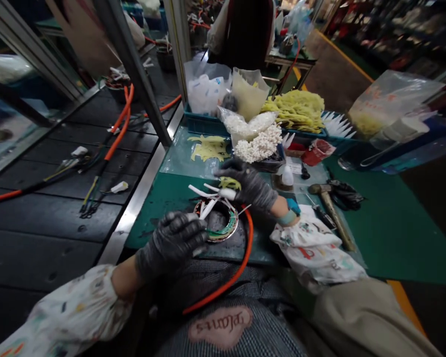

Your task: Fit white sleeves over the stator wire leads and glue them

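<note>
Handling the wound ring (228, 230), likely stiff and weighty, favour its rim (223, 240); whether your left hand (173, 242) or right hand (251, 185) grips is unclear.

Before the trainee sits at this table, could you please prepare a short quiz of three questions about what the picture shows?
1. True or false: the left hand and the right hand both wear dark gloves.

2. Which colour is the cable curving past the wire ring?
A) blue
B) orange
C) white

3. Fill in: seen by the wearer, the hammer lies to the ____ of the wire ring.

Key: 1. True; 2. B; 3. right
</note>
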Tool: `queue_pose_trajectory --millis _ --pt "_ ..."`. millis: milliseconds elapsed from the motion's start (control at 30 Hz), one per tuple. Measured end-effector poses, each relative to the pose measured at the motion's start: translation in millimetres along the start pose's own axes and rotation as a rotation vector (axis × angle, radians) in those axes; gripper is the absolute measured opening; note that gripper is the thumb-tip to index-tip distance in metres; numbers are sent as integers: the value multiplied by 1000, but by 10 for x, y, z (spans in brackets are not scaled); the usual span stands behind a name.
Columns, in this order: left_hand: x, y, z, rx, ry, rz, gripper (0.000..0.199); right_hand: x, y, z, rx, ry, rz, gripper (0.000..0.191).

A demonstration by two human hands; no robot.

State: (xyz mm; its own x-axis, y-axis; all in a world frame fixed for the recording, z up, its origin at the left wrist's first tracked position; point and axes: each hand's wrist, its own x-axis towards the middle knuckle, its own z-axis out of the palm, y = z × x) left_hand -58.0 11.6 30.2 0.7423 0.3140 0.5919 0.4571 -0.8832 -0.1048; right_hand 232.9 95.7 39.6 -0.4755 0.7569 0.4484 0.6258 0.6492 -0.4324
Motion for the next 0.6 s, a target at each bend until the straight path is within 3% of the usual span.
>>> queue_pose_trajectory --millis 100,200,300,367,467,533,600 --pt "12 -155 53 -54 -27 119 6 195 40 -203 -269 141 180 38" --pt "35 -327 51 -136 -51 257 12 461 33 -252 -466 106 409 33" --pt "30 -410 12 -154 -98 295 25 586 -8 -204 -450 88 507 26" --pt "37 -402 -24 -158 -139 272 28 551 -42 -190 -424 107 510 20" --pt "71 -336 -61 -180 -245 225 24 345 -131 -280 -277 179 361 7" --pt "74 -277 -58 -175 -275 194 21 123 -263 -423 -72 340 249 5" --pt "41 -215 -22 -139 -205 151 19 -145 -476 -602 109 528 258 13"
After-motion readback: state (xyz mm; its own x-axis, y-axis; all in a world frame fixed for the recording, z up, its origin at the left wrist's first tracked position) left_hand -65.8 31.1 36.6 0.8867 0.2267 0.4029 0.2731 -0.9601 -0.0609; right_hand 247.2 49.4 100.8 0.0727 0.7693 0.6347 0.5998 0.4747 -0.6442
